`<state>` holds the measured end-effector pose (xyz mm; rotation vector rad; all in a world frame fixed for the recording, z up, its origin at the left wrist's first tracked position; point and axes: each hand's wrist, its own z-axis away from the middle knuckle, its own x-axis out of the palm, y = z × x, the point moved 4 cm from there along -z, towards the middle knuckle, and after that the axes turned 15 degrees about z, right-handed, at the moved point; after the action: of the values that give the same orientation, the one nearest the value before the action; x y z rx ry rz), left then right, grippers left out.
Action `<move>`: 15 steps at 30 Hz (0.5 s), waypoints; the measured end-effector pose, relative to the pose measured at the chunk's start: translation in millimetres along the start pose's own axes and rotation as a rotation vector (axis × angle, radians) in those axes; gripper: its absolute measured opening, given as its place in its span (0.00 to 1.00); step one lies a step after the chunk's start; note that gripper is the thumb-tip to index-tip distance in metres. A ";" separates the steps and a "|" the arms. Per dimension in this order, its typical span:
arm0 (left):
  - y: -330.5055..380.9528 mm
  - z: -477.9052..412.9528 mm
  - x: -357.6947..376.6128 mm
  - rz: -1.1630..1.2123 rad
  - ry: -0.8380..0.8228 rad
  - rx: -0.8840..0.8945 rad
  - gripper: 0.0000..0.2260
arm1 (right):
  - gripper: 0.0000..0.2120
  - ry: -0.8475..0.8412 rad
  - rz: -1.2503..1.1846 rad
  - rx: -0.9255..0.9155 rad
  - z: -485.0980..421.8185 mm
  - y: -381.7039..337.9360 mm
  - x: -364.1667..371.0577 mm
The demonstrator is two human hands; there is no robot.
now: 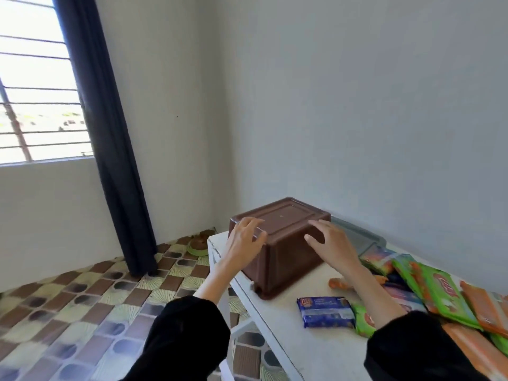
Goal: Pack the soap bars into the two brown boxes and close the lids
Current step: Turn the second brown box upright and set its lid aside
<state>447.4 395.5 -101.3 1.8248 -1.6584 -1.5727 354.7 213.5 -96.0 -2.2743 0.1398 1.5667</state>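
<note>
A brown plastic box [286, 259] with its lid [288, 218] on top stands at the far left end of the white table [275, 320]. My left hand [243, 243] rests on the lid's left front corner, fingers on top and thumb at the side. My right hand [330, 243] is at the lid's right front edge with fingers spread and loosely bent; I cannot tell if it touches. Wrapped soap bars lie to the right: a blue one [325, 312], green ones [437, 290] and orange ones [486, 306]. Only one brown box shows.
A grey flat piece [357, 235] lies behind the box against the wall. The table's left edge drops to a tiled floor [82, 312], where a green bowl [196, 247] sits near a dark curtain [115, 149]. Walls close in at the back and right.
</note>
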 end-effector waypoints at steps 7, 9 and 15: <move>-48.2 -69.2 1.2 -0.094 -0.018 -0.124 0.16 | 0.24 -0.062 -0.051 0.121 -76.4 21.0 36.0; -58.5 -77.9 -0.2 -0.081 -0.007 -0.159 0.14 | 0.23 -0.082 -0.117 0.193 -85.2 27.0 46.7; -68.8 -91.5 2.7 -0.005 0.004 -0.161 0.14 | 0.21 -0.080 -0.431 0.400 -89.6 23.6 64.1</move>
<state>558.9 373.9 -116.4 1.7512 -1.4785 -1.6511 450.8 167.8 -132.8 -1.7844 -0.0541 1.2675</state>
